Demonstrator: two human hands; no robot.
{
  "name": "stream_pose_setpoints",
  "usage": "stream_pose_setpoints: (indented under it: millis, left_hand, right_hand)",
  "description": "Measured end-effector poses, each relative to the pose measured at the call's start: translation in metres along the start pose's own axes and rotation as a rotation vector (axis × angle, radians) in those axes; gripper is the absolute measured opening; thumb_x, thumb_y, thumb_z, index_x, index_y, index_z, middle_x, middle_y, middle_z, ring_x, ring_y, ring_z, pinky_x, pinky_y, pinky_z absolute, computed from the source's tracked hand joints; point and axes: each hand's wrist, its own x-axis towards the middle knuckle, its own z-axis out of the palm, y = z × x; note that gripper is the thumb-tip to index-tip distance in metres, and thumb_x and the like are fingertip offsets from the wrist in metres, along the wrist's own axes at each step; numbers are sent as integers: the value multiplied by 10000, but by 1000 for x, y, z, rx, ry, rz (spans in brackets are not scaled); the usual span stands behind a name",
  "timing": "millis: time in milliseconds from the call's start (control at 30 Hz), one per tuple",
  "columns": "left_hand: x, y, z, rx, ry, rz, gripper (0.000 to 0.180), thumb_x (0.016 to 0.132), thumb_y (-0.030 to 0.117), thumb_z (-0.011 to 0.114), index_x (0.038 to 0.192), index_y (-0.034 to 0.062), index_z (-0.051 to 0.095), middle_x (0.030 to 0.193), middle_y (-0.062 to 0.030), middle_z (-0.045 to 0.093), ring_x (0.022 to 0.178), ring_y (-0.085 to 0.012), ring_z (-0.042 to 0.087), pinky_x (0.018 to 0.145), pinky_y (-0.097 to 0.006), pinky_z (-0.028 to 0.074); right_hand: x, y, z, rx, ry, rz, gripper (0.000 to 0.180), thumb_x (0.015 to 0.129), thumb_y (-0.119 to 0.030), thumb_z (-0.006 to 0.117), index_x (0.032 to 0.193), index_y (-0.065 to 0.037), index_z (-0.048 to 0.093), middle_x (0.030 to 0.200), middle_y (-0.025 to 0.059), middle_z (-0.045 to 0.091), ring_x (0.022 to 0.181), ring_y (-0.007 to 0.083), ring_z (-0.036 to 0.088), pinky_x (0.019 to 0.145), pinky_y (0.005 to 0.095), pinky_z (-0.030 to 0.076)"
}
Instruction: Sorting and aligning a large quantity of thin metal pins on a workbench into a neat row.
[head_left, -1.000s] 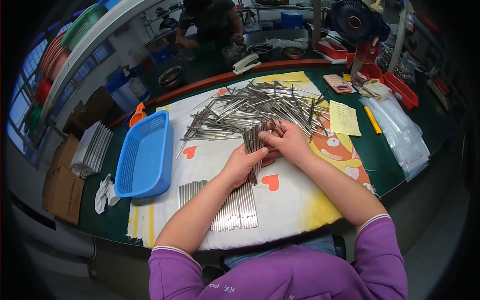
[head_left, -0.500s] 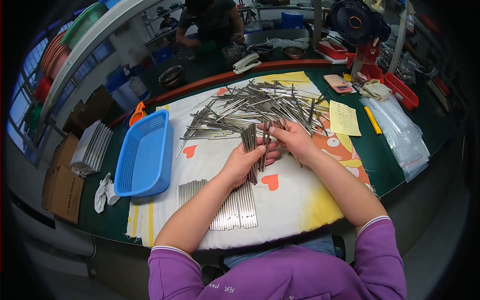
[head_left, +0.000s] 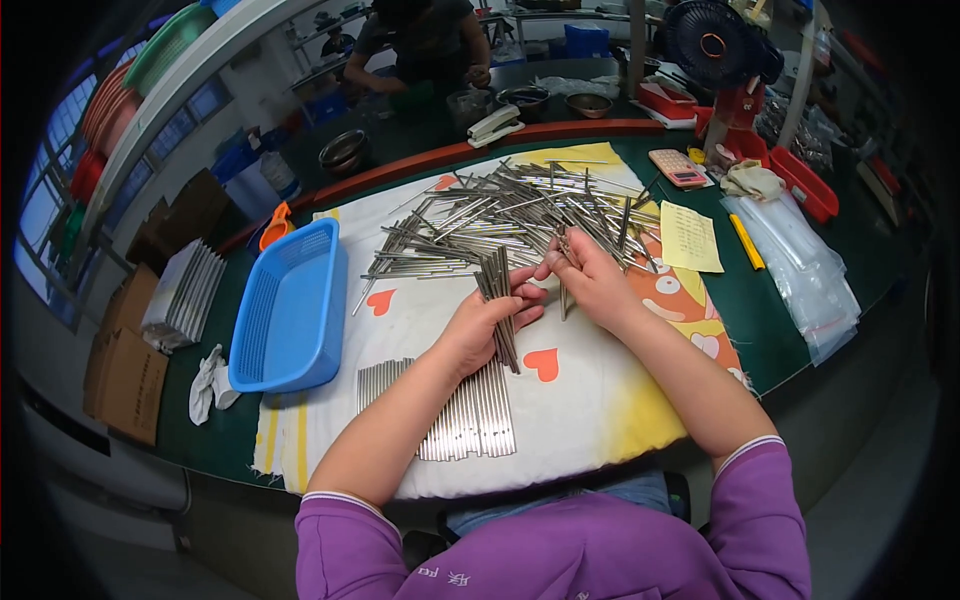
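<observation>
A bundle of thin metal rods (head_left: 497,285) stands upright in my left hand (head_left: 483,325), its thumb pressed over them and its other fingers curled behind. Just to the right, my right hand (head_left: 595,280) pinches a few metal rods (head_left: 563,300) between thumb and fingers; one points down below the fingertips. Both hands are close together at the near edge of a loose, tangled pile of metal rods (head_left: 470,215). Under my left forearm lies a neat side-by-side row of metal rods (head_left: 480,420), partly hidden by the arm.
The rods lie on a padded white and yellow cloth (head_left: 610,400). To the left is a blue plastic basket (head_left: 285,365), with white gloves (head_left: 207,385) beside it. On the right are a yellow paper (head_left: 690,238), a yellow marker (head_left: 746,242) and clear plastic bags (head_left: 800,270). A person works across the table.
My right hand has drawn slightly away from my left, taking rods with it. The rods that stood between the two hands no longer lie against my left fingers.
</observation>
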Motion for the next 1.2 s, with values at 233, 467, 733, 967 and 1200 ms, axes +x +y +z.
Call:
stream_pose_setpoints:
  millis: [233,467,733,967,1200]
  left_hand:
    - [-6,5,10,-78,-61,-41,421,865,-2,449,1280,-36,386,1170,-153,529,1102,-249,533,967,-339,432]
    - [-6,2,10,-15,-83,-57,366,912,62,451,1262,-28,395,1245,-152,483,1147,-258,500,1001,-369,404]
    - [-5,1,14,26,-84,-43,423,959,161,390,1341,-8,325,1333,-135,413,1227,-229,423,1044,-345,338]
    - [-2,1,3,-197,-168,-29,454,977,235,299,1386,41,269,1399,-105,351,1259,-248,384,1054,-338,307]
    - [7,-3,-15,-566,-417,-7,460,981,253,257,1398,67,210,1432,-130,295,1226,-281,416,1013,-392,367]
  right_hand:
    - [-4,-16,8,258,82,239,180,900,-188,548,976,-25,552,768,6,534,741,95,522,646,217,417]
    - [-1,-15,14,-194,63,77,208,775,-183,699,822,6,626,828,11,532,698,97,526,634,228,424]
    - [2,-18,3,348,127,183,139,874,-116,568,965,-45,491,761,2,526,675,71,501,591,229,418]
    - [-4,-11,3,66,2,175,124,879,-145,584,939,-36,575,716,-32,542,657,33,474,588,196,407]
    - [-13,-20,5,-393,-144,-554,330,627,-94,680,951,-134,633,782,8,615,727,211,594,598,300,478]
